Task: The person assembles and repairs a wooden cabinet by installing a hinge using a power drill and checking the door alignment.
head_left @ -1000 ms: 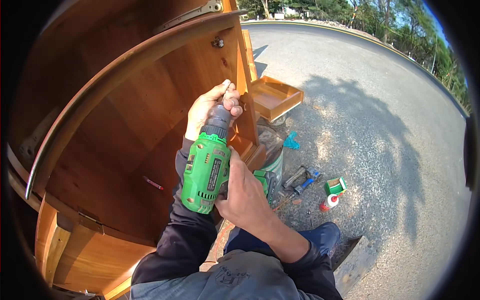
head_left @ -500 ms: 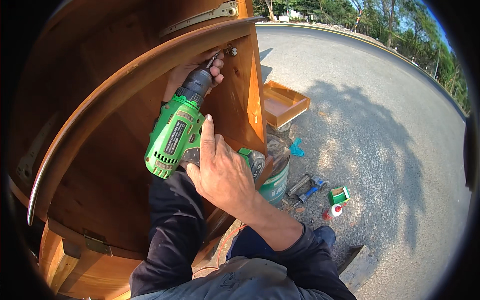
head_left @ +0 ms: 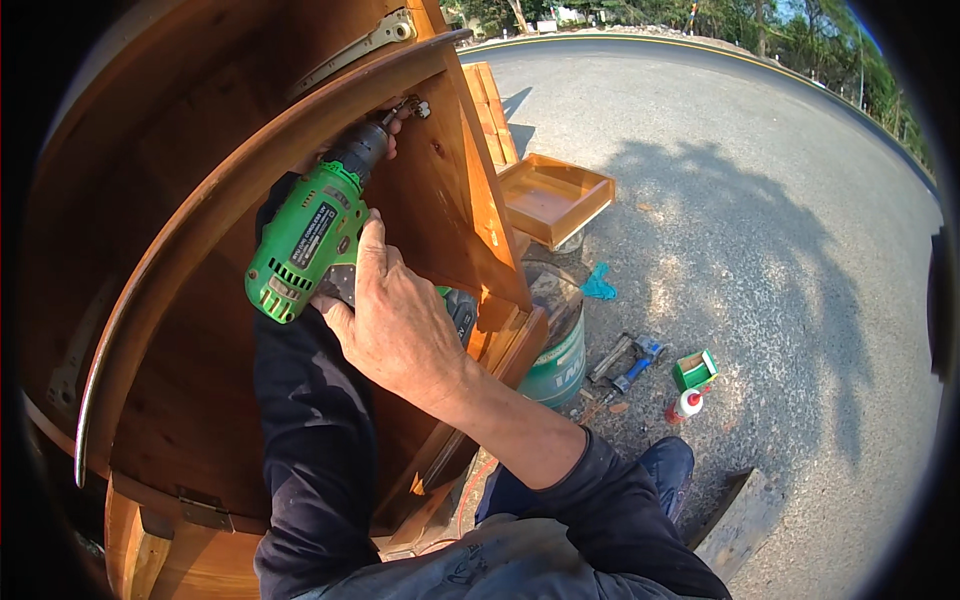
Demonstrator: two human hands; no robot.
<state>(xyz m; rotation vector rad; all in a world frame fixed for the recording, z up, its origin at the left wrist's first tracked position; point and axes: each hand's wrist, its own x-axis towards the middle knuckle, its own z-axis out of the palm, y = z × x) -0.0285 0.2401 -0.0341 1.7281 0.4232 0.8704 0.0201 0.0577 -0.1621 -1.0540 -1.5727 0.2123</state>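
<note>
Inside the cabinet (head_left: 470, 225), the right hand (head_left: 400, 325) grips the drill (head_left: 308, 235) by its handle, seemingly aiming at the hinge (head_left: 421, 109); the left hand (head_left: 393, 143), mostly hidden, perhaps steadies it, pinch unclear.

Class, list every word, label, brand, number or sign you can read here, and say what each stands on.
Wording is located, not copied out:
Drill: dark label with pale lettering, mostly too small to read.
Battery: small pale marks, too small to read.
Bucket: large pale letters, only partly in view.
Shirt: faded dark print, too blurred to read.
</note>
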